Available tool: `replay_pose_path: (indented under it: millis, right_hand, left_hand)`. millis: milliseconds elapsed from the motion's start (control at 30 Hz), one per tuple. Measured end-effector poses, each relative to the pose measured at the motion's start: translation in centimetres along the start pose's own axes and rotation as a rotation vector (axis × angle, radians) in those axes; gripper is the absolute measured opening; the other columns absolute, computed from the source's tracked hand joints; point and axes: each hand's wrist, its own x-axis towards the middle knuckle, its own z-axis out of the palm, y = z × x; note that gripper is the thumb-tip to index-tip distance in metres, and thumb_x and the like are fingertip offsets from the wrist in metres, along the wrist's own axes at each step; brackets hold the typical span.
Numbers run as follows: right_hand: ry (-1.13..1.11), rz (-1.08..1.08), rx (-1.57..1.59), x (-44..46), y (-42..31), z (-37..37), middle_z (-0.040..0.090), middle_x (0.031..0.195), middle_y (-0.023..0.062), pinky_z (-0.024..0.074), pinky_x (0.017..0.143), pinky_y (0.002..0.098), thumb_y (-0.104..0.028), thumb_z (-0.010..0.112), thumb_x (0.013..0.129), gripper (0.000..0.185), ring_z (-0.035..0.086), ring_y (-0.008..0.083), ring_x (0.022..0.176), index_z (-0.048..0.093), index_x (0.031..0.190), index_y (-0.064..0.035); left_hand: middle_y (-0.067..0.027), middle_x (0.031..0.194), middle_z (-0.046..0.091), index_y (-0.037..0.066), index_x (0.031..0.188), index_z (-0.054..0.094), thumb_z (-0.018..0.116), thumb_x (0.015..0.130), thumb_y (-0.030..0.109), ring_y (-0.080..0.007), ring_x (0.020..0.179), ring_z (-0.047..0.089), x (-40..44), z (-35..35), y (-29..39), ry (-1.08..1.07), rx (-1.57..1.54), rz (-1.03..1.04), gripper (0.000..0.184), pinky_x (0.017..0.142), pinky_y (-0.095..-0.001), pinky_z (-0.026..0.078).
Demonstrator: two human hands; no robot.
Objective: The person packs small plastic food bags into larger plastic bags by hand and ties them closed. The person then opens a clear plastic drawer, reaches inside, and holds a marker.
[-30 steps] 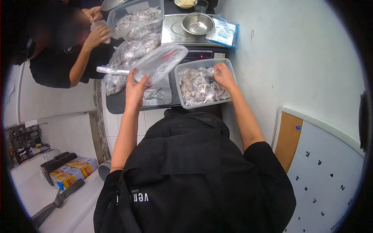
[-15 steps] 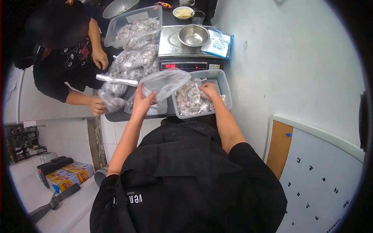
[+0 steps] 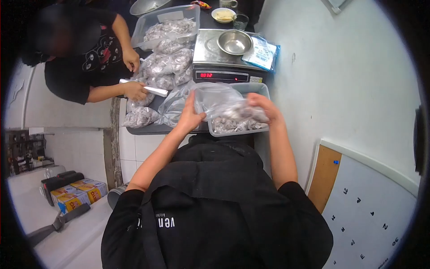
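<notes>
My left hand grips a clear plastic bag by its edge, with the bag's mouth toward the right. My right hand is closed around small clear bags with greyish contents, smeared by motion, at the bag's mouth. Whether they are inside the bag or just outside it, I cannot tell. Below both hands sits a translucent plastic tub holding several more small knotted bags. More empty clear plastic lies left of my left hand.
Behind the tub stands a digital scale with a steel bowl and a blue-white packet on it. Filled bags and another tub are at left. A co-worker's hand touches a white roll. A wall rises at right.
My right hand has lifted small bags out of the tub toward the clear bag. The co-worker's lower hand has let go of a filled bag and moved to the white roll.
</notes>
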Motion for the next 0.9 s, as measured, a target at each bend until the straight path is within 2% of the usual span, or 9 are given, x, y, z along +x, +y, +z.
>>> replay_pose_path:
  millis: [100,167,333,400,533,633,733,800,900]
  right_hand:
    - [0.096,0.125,-0.304,4.1,0.8,5.7,0.061,0.091,0.0084,0.0472,0.069,0.0253,-0.016,0.056,0.082,0.02,0.057,0.0129,0.083,0.063,0.095,-0.0033]
    - [0.204,0.409,0.025,7.2,3.3,6.1,0.059,0.101,0.0128,0.0509,0.067,0.0281,-0.021,0.055,0.087,0.028,0.058,0.0163,0.09,0.06,0.104,0.0]
    - [0.329,0.398,0.066,8.7,3.5,8.2,0.055,0.114,0.0158,0.0556,0.072,0.034,-0.025,0.05,0.093,0.039,0.059,0.0258,0.099,0.049,0.118,0.005]
    - [0.2,0.161,-0.703,7.9,2.4,8.1,0.054,0.12,0.0167,0.0558,0.071,0.0319,-0.023,0.051,0.092,0.038,0.06,0.0262,0.099,0.05,0.118,0.0058]
    - [-0.009,0.225,-0.359,4.6,-4.2,6.4,0.055,0.12,0.0141,0.0553,0.071,0.0301,-0.026,0.052,0.092,0.039,0.061,0.025,0.095,0.052,0.122,-0.0013]
    - [0.236,0.32,-0.419,6.3,-2.1,2.3,0.059,0.116,0.0131,0.0544,0.067,0.0316,-0.028,0.058,0.088,0.039,0.063,0.0213,0.092,0.056,0.117,-0.0017]
    - [0.229,0.212,-1.036,8.7,7.5,-0.6,0.063,0.106,0.0123,0.052,0.07,0.0349,-0.024,0.065,0.08,0.036,0.063,0.02,0.091,0.061,0.107,-0.0021]
    - [0.47,-0.187,-1.433,9.1,10.6,2.4,0.064,0.096,0.0132,0.0493,0.076,0.0347,-0.018,0.067,0.073,0.03,0.062,0.0221,0.09,0.064,0.098,-0.0018]
    - [0.443,-0.069,-1.393,8.5,10.3,0.9,0.063,0.092,0.012,0.0473,0.082,0.034,-0.015,0.064,0.072,0.031,0.06,0.0266,0.093,0.062,0.1,-0.0018]
  left_hand:
    - [-0.0229,0.143,0.028,0.004,0.145,0.009,0.061,0.067,-0.006,-0.0272,0.122,0.043,-1.2,-0.3,2.3,-0.107,-0.027,0.051,0.094,0.092,-0.0316,0.044]
    - [-0.0231,0.144,0.028,0.003,0.145,0.009,0.06,0.067,-0.007,-0.0258,0.125,0.04,-1.5,-1.1,2.9,-0.203,-0.176,-0.04,0.093,0.095,-0.0299,0.04]
    - [-0.0203,0.141,0.036,-0.003,0.143,0.013,0.056,0.065,-0.005,-0.0239,0.124,0.043,-1.7,-4.0,2.9,-0.133,-0.236,-0.217,0.089,0.099,-0.0279,0.036]
    - [-0.0151,0.144,0.033,-0.002,0.143,0.013,0.055,0.067,-0.009,-0.0216,0.122,0.044,-1.2,-4.7,1.8,-0.054,-0.233,-0.148,0.087,0.095,-0.0272,0.038]
    - [-0.0102,0.147,0.03,-0.002,0.144,0.013,0.053,0.069,-0.012,-0.0186,0.125,0.039,-1.3,-7.5,3.5,-0.023,-0.276,-0.172,0.085,0.095,-0.0251,0.037]
    - [-0.0099,0.147,0.029,-0.002,0.144,0.014,0.053,0.068,-0.012,-0.0187,0.128,0.036,-1.9,-7.8,5.3,-0.034,-0.41,-0.213,0.086,0.099,-0.026,0.034]
    - [-0.0096,0.147,0.029,-0.002,0.143,0.015,0.053,0.067,-0.013,-0.0185,0.129,0.035,-1.7,-7.1,4.6,-0.052,-0.416,-0.2,0.086,0.099,-0.0261,0.034]
    - [-0.0095,0.147,0.028,-0.002,0.143,0.015,0.052,0.067,-0.013,-0.0186,0.129,0.035,-1.7,-7.1,4.1,-0.044,-0.352,-0.159,0.086,0.099,-0.0261,0.034]
    - [-0.0109,0.147,0.028,-0.002,0.143,0.016,0.052,0.067,-0.014,-0.0192,0.13,0.033,-1.7,-8.0,4.7,-0.048,-0.327,-0.149,0.086,0.098,-0.0267,0.035]
